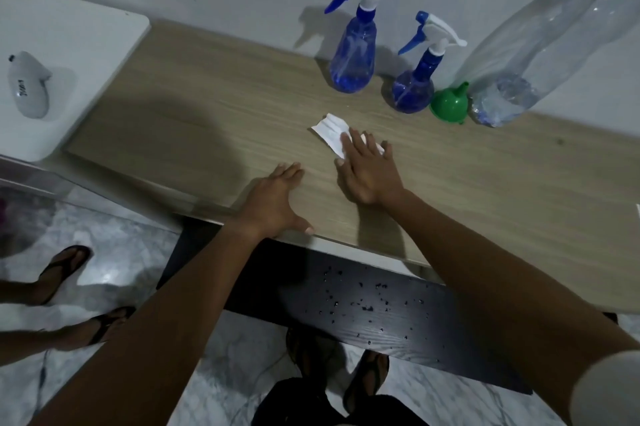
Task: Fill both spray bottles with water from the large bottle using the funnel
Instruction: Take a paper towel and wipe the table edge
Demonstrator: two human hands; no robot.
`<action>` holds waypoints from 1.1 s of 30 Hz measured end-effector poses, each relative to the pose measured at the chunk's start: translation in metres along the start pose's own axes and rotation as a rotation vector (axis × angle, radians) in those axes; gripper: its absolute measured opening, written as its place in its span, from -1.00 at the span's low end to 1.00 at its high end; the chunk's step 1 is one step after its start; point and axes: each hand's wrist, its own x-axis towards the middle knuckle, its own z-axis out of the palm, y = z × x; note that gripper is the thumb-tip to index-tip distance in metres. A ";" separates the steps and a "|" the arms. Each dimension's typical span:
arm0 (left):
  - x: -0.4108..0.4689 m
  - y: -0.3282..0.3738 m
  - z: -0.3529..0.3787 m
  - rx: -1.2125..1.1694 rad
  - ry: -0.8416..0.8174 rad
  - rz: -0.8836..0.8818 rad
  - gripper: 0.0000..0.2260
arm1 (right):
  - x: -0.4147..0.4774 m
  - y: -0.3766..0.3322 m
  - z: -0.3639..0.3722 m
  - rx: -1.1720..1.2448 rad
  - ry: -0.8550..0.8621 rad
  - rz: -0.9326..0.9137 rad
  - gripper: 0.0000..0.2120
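Note:
Two blue spray bottles with white and blue trigger heads stand upright at the back of the wooden tabletop: a taller one and a shorter one. A green funnel lies on its side right of them. The large clear bottle stands beside it with a little water at its base. My right hand presses flat on a white folded tissue in front of the bottles. My left hand rests flat on the table's front edge, fingers spread.
A white surface at the left holds a grey oval object. A dark lower shelf dotted with droplets sticks out below the table. Another person's sandalled feet stand on the marble floor at the left.

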 end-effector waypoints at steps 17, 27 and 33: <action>-0.033 0.035 0.037 0.129 0.058 0.046 -0.13 | -0.154 0.058 0.041 -0.143 0.065 -0.537 -0.53; -0.026 0.125 0.099 0.106 0.009 0.132 -0.18 | -0.172 0.133 -0.034 0.411 0.313 -0.106 -0.60; -0.008 0.159 0.121 0.124 -0.027 0.045 -0.05 | -0.129 0.174 -0.072 0.418 0.422 0.209 -0.61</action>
